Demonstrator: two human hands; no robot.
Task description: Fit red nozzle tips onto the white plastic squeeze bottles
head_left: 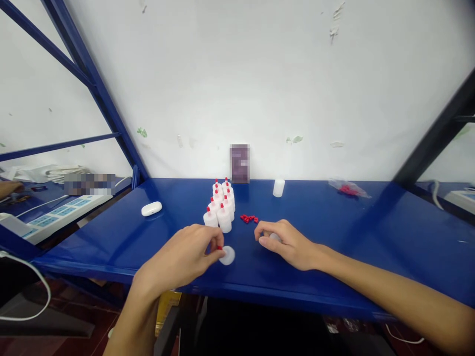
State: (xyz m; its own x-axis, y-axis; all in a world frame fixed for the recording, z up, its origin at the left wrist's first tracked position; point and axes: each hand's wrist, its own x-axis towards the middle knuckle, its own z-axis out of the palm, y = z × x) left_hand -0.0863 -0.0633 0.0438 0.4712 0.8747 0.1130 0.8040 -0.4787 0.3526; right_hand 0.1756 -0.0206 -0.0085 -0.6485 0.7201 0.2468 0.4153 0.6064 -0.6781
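My left hand (193, 252) pinches a small red cap (219, 248) between thumb and forefinger. The cap is at the edge of a round, translucent white lid (228, 255), just off the fingertips; whether the two are joined I cannot tell. Curled low over the table, my right hand (287, 242) closes around a whitish translucent piece (275, 237), mostly hidden by the fingers, that looks like a small bottle. Loose red caps (248, 218) lie in a small pile between the hands. Beyond my left hand, several white bottles (224, 220) with red tips stand upright in two rows.
A white bottle (278, 188) without a red tip stands near the wall. To its right lies a plastic bag (349, 188) of red caps. A white case (151, 208) sits left on the blue table (178, 190). A pixelated dark box (239, 164) leans at the wall.
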